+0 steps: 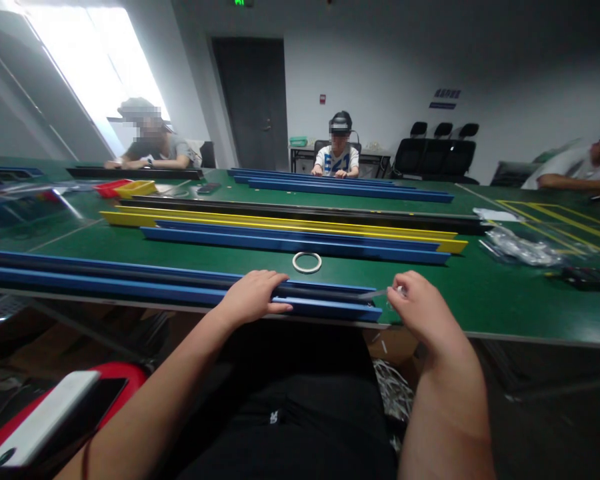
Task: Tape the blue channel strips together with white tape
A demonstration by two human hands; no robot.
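In front of me a long blue channel [330, 309] lies along the table's near edge, with a long black bar [315, 291] lying inside it. My left hand [255, 295] is closed over the black bar near its right part, thumb on the near side and fingers on the far side. Past the channel's right end, my right hand [416, 300] pinches a thin pale strip [375, 294]. This strip stretches left to the end of the black bar; how it is joined there is too small to tell. Just beyond the channel lies a white ring [307, 271], like a narrow tape roll.
Farther back on the green table [505, 293] lie more blue channels [300, 245], a yellow channel [455, 245] and black bars [300, 210]. Crumpled clear plastic [523, 247] sits at right, red [113, 189] and yellow trays [139, 189] at left. Several people sit around the table.
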